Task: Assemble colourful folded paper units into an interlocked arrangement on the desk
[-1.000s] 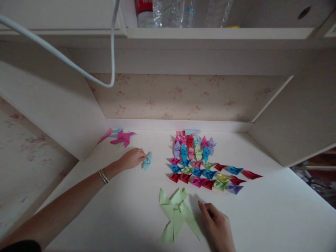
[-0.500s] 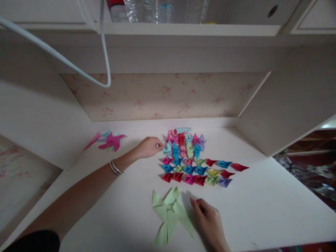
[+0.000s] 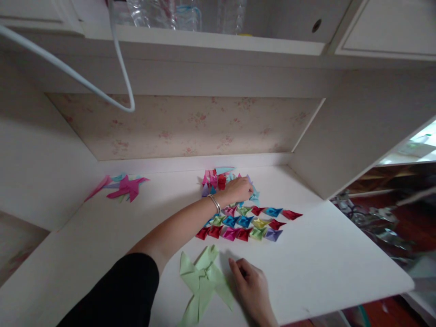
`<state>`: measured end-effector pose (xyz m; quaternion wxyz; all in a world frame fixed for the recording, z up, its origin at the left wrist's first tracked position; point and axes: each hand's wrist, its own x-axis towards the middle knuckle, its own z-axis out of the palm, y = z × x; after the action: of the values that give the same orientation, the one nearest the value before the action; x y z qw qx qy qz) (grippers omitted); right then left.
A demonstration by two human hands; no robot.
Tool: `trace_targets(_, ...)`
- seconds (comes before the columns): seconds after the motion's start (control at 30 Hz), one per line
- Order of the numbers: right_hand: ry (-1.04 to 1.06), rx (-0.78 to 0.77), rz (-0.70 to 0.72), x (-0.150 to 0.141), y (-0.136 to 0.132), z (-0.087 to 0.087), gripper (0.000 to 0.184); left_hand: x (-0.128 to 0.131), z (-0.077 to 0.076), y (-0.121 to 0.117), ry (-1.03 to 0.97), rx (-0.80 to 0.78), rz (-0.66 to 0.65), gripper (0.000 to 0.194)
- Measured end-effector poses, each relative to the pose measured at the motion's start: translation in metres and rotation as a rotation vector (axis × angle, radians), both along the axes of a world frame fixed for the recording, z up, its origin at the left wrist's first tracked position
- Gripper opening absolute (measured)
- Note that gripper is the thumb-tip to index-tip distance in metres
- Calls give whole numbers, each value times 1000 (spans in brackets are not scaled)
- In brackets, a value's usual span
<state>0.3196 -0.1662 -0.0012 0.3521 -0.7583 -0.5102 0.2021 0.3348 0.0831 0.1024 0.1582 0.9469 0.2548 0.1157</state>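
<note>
The left hand reaches over the far side of the tabletop, its fingers closed on a pale blue piece, which sits at the right end of the far group of small folded papers; the fingertips are partly hidden, so the exact pinch is hard to read. A bracelet circles that wrist, and the bare forearm runs back to a black sleeve at the near left. The hand covers part of the far group, where a red piece and some pink ones show to its left. Nearer, three rows of bright pieces lie side by side: the nearest ends at the right with a violet piece, the middle one has a yellow piece near its right end, and the third stretches farthest right to a dark red piece. The left ends of these rows are partly behind the wrist. The right hand rests at the near side, its fingers curled in, thumb against the index finger, just right of a large green star lying flat. At the far left, a pink star lies over other folded paper. Above, a white cord loops down, and clear bottles stand on a shelf.
</note>
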Motion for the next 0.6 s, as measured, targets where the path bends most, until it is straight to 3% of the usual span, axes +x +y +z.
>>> trace_targets(0.13,-35,12,-5,-1,0,-1,46,16,-14,3,39,52,10,22)
trace_targets(0.3,-46,12,-12,0,2,-2,48,19,-25,7,87,84,-17,18)
trace_targets(0.6,-44,-25,-2,-1,3,-1,48,11,-27,9,112,93,-48,17)
